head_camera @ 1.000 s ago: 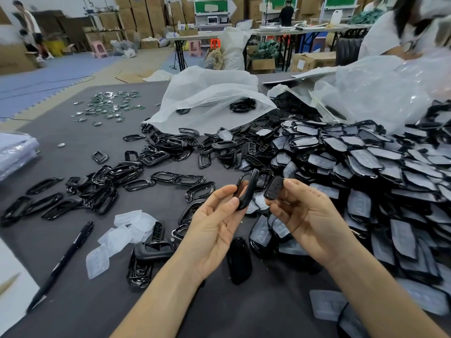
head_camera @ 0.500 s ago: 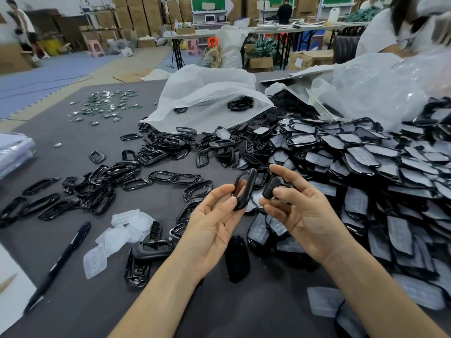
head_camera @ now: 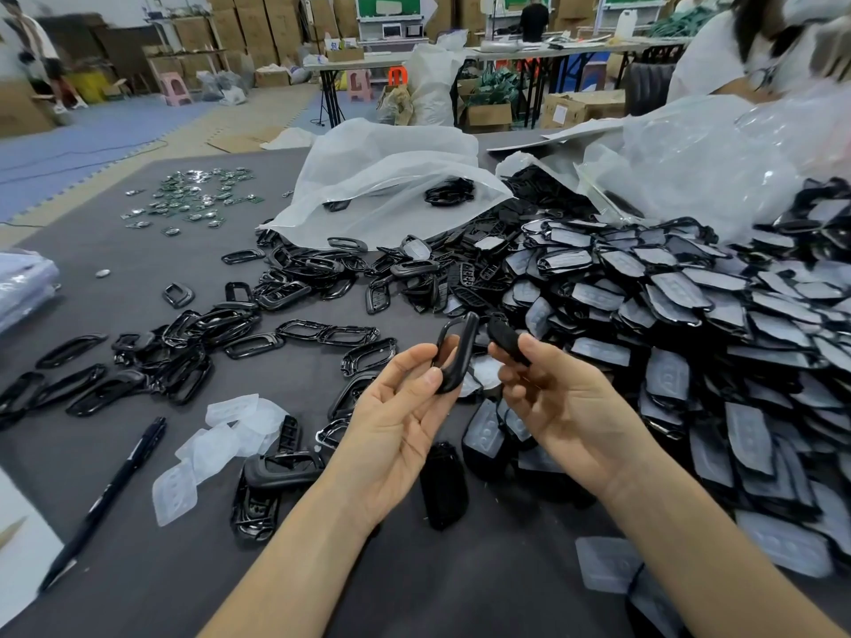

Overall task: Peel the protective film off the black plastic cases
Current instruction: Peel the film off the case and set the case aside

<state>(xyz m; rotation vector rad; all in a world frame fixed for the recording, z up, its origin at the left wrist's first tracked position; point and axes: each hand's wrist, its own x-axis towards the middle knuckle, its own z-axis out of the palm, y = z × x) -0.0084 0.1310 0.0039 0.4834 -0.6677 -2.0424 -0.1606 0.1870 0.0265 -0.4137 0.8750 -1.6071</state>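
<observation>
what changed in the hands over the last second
The right hand turned the small black case piece in its grip and brought it slightly nearer the black case frame. The left hand still pinches that frame upright. Nothing was let go; the case pile is unmoved.

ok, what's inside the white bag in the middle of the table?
Through the white bag a dark clump of black frames shows near its right side, and one more black piece shows lower left. The folded plastic hides whatever else lies deeper.
</observation>
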